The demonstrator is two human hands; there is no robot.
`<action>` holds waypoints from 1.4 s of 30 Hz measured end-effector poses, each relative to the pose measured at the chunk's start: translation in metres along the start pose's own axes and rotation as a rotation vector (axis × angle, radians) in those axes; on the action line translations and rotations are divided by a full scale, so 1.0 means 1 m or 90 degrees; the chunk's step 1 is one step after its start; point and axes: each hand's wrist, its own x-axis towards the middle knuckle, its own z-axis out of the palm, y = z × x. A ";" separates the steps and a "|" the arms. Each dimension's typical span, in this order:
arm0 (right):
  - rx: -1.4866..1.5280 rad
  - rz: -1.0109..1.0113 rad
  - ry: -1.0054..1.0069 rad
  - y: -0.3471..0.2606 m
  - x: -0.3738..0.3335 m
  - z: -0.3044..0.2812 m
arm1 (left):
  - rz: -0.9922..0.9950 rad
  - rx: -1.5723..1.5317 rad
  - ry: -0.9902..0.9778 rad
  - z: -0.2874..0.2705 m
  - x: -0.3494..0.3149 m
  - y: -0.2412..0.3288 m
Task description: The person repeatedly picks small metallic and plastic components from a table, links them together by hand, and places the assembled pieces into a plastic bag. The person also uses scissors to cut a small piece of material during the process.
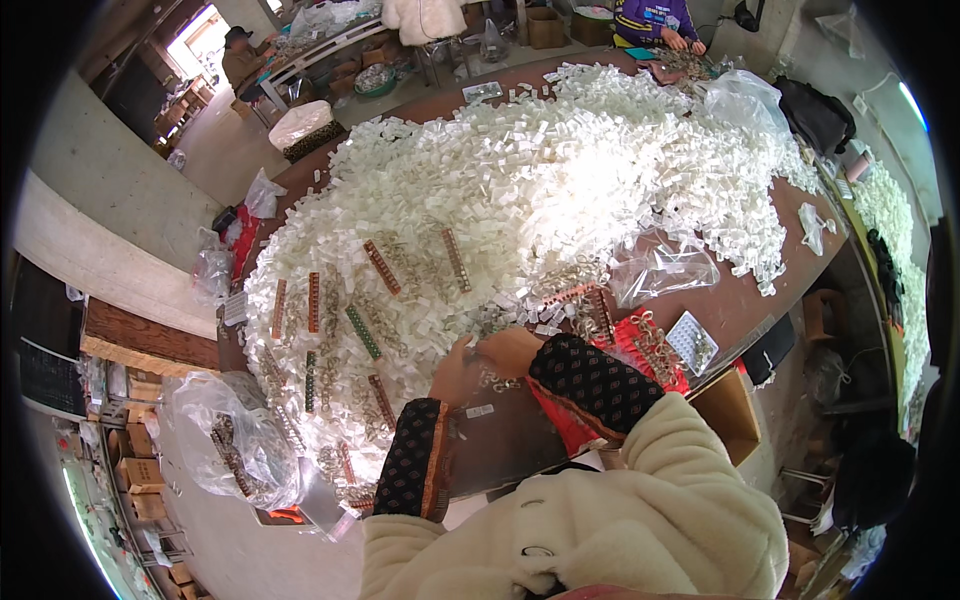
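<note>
Both hands come together at the near edge of a big heap of small white plastic pieces on the brown table. My left hand is closed, its thumb up and its fingers partly smeared. Beside it, my right hand is closed too, fingers curled toward the left one. Whatever lies between the fingers is too small to make out. Left of the hands, orange strips and green strips lie on the heap, with metal-looking rings near them. More ringed strips lie right of my right hand.
A clear plastic bag, a red sheet and a white tray with small pieces lie at the right. Another clear bag hangs at the table's left edge. A co-worker's hands work at the far end.
</note>
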 end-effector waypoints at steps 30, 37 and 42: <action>-0.037 0.034 -0.007 -0.017 -0.006 -0.012 | 0.104 0.113 0.080 0.006 -0.001 -0.027; -0.042 0.079 -0.044 -0.026 -0.003 -0.021 | 0.125 0.139 0.089 0.002 -0.001 -0.015; -0.039 0.062 0.002 -0.028 -0.003 -0.020 | 0.081 0.172 0.089 0.003 -0.001 -0.014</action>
